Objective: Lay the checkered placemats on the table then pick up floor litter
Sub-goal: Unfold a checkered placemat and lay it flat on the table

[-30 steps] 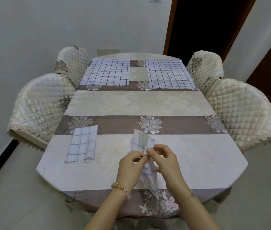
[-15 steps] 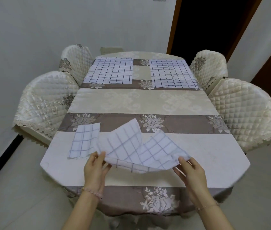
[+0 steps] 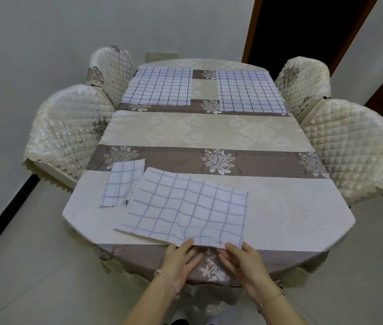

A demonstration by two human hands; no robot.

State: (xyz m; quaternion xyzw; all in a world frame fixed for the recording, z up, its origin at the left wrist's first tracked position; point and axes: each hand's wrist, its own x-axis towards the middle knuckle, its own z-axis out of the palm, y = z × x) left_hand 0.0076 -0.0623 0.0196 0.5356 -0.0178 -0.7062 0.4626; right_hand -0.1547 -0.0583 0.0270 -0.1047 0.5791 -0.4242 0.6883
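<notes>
A white checkered placemat [image 3: 185, 207] lies unfolded and slightly askew on the near part of the table [image 3: 284, 207]. My left hand [image 3: 180, 260] and my right hand [image 3: 243, 261] rest with fingers spread at its near edge, their fingertips touching the cloth. To the left, a folded checkered placemat [image 3: 122, 184] has its corner tucked under the unfolded one. At the far end, a left placemat [image 3: 160, 86] and a right placemat [image 3: 249, 91] lie flat side by side. I see no litter on the floor.
Four quilted cream chairs flank the table, among them a near left chair [image 3: 68, 130] and a near right chair [image 3: 354, 146]. A dark doorway [image 3: 303, 29] opens at the back right. Pale floor tiles [image 3: 33, 266] surround the table.
The placemat went from folded in my hands to spread open, then down flat on the table. My hands came together from its side corners to its near edge.
</notes>
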